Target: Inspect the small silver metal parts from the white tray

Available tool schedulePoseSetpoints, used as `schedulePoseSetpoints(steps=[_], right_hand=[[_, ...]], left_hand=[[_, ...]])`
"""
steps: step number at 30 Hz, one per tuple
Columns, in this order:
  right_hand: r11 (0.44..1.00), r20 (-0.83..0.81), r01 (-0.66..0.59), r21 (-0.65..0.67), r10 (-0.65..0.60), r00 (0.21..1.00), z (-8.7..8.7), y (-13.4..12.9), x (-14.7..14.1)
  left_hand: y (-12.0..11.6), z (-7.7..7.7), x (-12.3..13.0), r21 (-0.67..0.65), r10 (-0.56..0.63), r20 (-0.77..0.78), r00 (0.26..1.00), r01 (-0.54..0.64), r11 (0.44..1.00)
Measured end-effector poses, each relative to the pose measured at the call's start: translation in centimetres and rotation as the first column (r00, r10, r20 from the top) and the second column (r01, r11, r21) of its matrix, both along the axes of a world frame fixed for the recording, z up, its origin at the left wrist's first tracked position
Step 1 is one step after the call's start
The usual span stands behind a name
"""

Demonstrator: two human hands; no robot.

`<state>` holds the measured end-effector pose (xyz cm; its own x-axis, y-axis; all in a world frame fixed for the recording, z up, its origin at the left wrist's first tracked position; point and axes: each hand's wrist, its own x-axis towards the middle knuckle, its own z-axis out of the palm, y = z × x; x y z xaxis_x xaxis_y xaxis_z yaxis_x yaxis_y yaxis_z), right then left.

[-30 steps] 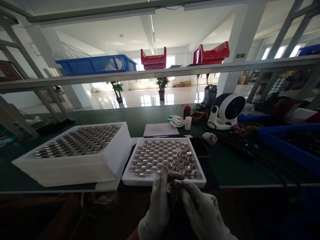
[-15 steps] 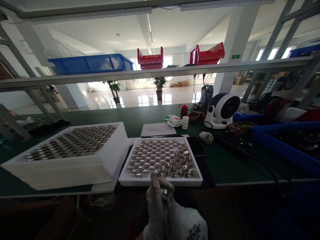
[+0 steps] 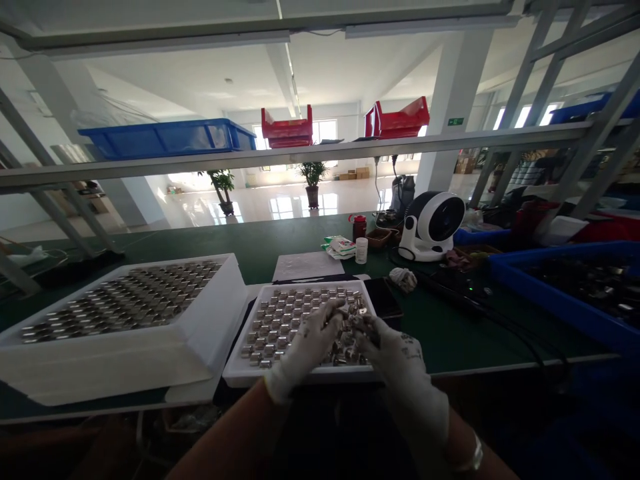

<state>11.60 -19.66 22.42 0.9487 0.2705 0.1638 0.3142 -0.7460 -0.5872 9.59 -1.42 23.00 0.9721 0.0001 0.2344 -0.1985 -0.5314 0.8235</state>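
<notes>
The grip of the gloved left hand (image 3: 313, 337) has its fingers bent over the tray (image 3: 240, 375); whether they close on a part, I cannot tell. The right hand (image 3: 397, 353) curls its fingers just beside them, its grip on any part equally unclear. Below both hands lie loose metal parts (image 3: 344, 355), jumbled on the tray's right side; upright-edged rows of parts (image 3: 273, 337) fill its left. Left of the tray, a white stack (image 3: 150, 363) on the green surface (image 3: 245, 237) holds more rows. Beyond the tray lie a sheet (image 3: 307, 266) and, farther right, a fan (image 3: 433, 227).
</notes>
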Motion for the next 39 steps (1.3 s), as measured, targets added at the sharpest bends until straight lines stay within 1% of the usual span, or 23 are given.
schedulePoseSetpoints(steps=[1,3,5,7,10,13,16,18,22,26,29,31,33,36,37,39], right_hand=[[0.999,-0.019,0.028,-0.017,-0.029,0.999,0.2,-0.1,1.5],[0.999,-0.058,0.044,-0.030,-0.045,0.997,0.4,-0.4,4.2],[0.999,-0.093,0.035,-0.015,-0.036,0.995,0.2,-0.7,5.8],[0.999,-0.116,0.032,0.032,-0.029,0.993,-0.5,-1.2,6.4],[0.987,-0.124,0.059,0.151,-0.041,0.991,-1.9,-2.6,5.8],[0.956,-0.125,0.090,0.279,-0.057,0.991,-3.4,-3.8,4.5],[0.914,-0.117,0.114,0.390,-0.074,0.990,-4.2,-4.1,3.3],[0.885,-0.118,0.129,0.447,-0.085,0.989,-4.2,-3.9,2.7],[0.844,-0.131,0.146,0.516,-0.091,0.987,-3.8,-3.1,2.0],[0.820,-0.135,0.128,0.558,-0.063,0.989,-3.5,-2.3,1.6],[0.808,-0.141,0.117,0.577,-0.043,0.989,-3.2,-2.1,1.0],[0.806,-0.150,0.114,0.581,-0.032,0.988,-3.1,-2.2,0.6],[0.804,-0.162,0.112,0.584,-0.020,0.987,-3.2,-2.4,0.4],[0.799,-0.186,0.116,0.590,-0.006,0.983,-3.4,-2.8,0.2],[0.797,-0.196,0.120,0.591,-0.001,0.981,-3.4,-2.9,0.1],[0.796,-0.215,0.124,0.593,0.008,0.977,-3.4,-3.1,-0.3]], left_hand=[[0.3,0.2,1.9,0.054,-0.003,-0.010,1.000,0.003,0.999],[0.5,0.5,5.5,0.177,0.019,-0.041,0.999,-0.012,0.984],[0.3,0.4,8.6,0.305,0.034,-0.076,0.997,-0.009,0.952],[-0.2,-0.1,10.9,0.418,0.024,-0.113,0.993,0.026,0.908],[-0.7,-0.6,12.7,0.537,-0.018,-0.158,0.987,0.101,0.837],[-0.8,-0.5,13.4,0.604,-0.053,-0.182,0.982,0.154,0.782],[-0.4,0.0,13.5,0.652,-0.052,-0.197,0.979,0.171,0.739],[0.0,0.3,13.3,0.673,-0.042,-0.190,0.981,0.162,0.722],[0.9,0.7,12.3,0.680,-0.039,-0.155,0.987,0.136,0.721],[1.0,0.7,11.5,0.698,-0.095,-0.148,0.984,0.172,0.695],[0.4,0.6,11.7,0.704,-0.134,-0.158,0.978,0.207,0.680],[-0.1,0.5,12.1,0.686,-0.150,-0.173,0.973,0.228,0.690],[-0.4,0.5,12.6,0.647,-0.149,-0.182,0.972,0.232,0.726],[-0.3,1.2,12.5,0.527,-0.127,-0.184,0.975,0.206,0.825],[-0.1,1.6,12.1,0.465,-0.120,-0.180,0.976,0.192,0.864],[0.5,2.9,10.6,0.301,-0.129,-0.185,0.974,0.181,0.936]])
